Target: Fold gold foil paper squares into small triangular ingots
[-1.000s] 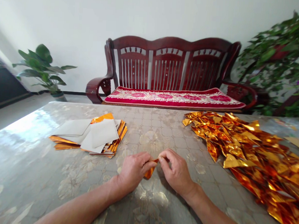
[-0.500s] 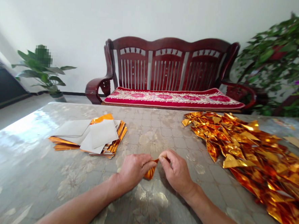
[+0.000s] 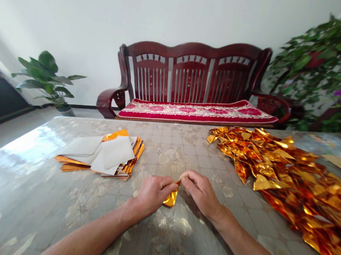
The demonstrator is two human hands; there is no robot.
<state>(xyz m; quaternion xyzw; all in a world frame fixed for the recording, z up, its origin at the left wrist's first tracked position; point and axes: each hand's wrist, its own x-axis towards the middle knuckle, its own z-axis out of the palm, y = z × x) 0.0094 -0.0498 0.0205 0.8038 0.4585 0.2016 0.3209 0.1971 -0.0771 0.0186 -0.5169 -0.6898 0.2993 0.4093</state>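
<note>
Between my hands, low over the near middle of the table, is a small piece of gold foil paper (image 3: pixel 170 199), folded and shiny. My left hand (image 3: pixel 154 192) grips its left side, thumb pressed against the curled fingers. The thumb and fingers of my right hand (image 3: pixel 198 192) pinch the raised upper right tip of the foil paper. Part of the piece is hidden behind my left fingers. To the left lies a stack of square sheets (image 3: pixel 117 153), pale side up with orange-gold edges. A large heap of folded gold foil pieces (image 3: pixel 272 164) spreads along the right.
A clear patterned cover lies over the table (image 3: pixel 95 215). Clear plastic and brown card (image 3: pixel 337 164) lie at the far right. Beyond the table stand a dark red wooden bench (image 3: pixel 190 78) with a red floral cushion, and potted plants (image 3: pixel 46 77) on both sides.
The lower part of the foil paper has tilted and now catches more light. My right fingers have shifted slightly at its tip; both hands keep their grip in nearly the same place.
</note>
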